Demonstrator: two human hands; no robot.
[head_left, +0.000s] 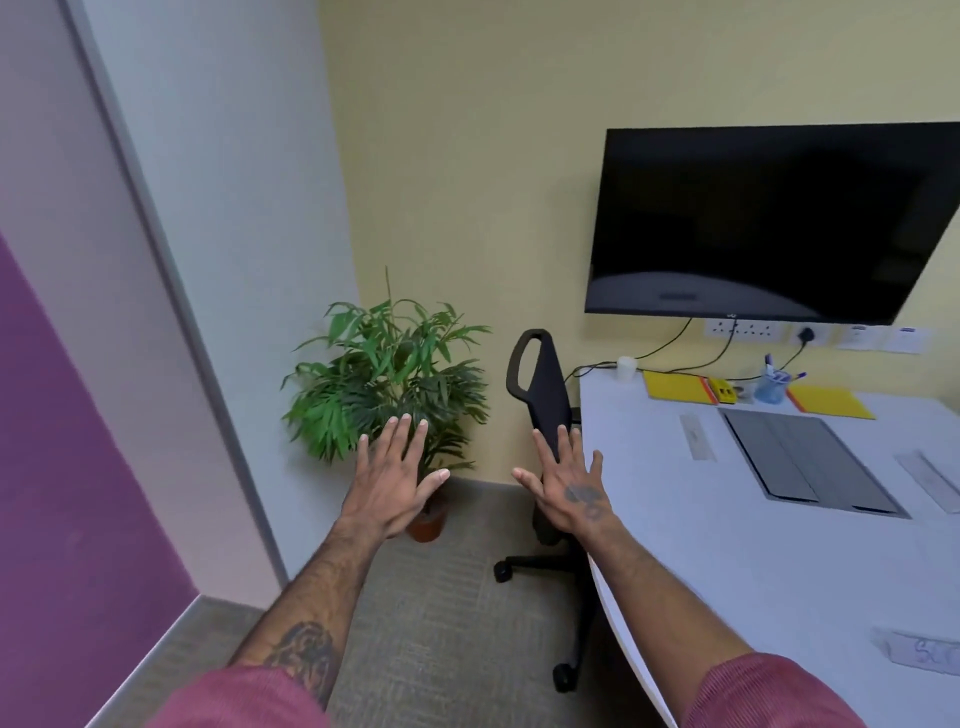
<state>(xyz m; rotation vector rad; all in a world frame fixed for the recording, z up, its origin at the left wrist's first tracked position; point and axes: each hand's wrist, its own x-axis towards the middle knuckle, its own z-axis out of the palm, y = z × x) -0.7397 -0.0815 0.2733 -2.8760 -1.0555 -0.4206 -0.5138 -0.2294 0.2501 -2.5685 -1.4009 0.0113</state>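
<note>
**Two spread hands held out between plant and chair**

At the far left stands a purple wall panel (62, 467) with a pale frame beside it, and grey carpet (431, 613) runs along the floor below.

The left hand (395, 478) is stretched forward, back up, with the fingers straight and fanned – released, gripping nothing. In this view it lies in front of the lower leaves of the potted plant (384, 364), which stands on the floor in the corner in a terracotta pot (428, 525). Whether the fingertips touch the leaves cannot be told.

Just to the right, the right hand (569, 488) is held out the same way – flat, fingers apart, holding nothing. Its fingers overlap the lower back of the office chair (540, 384); contact cannot be told. The black chair is seen from the side, pushed up against the left edge of the tabletop (727, 545), with its wheeled base on the carpet.

On the white tabletop a white cup (627, 369), yellow notebooks (675, 387) and a pen holder (770, 387) stand along the wall. A grey panel (810, 462) is set into the surface nearer the camera.

Above them a dark screen (769, 218) hangs on the yellow wall, with wall sockets (740, 330) under it.
</note>
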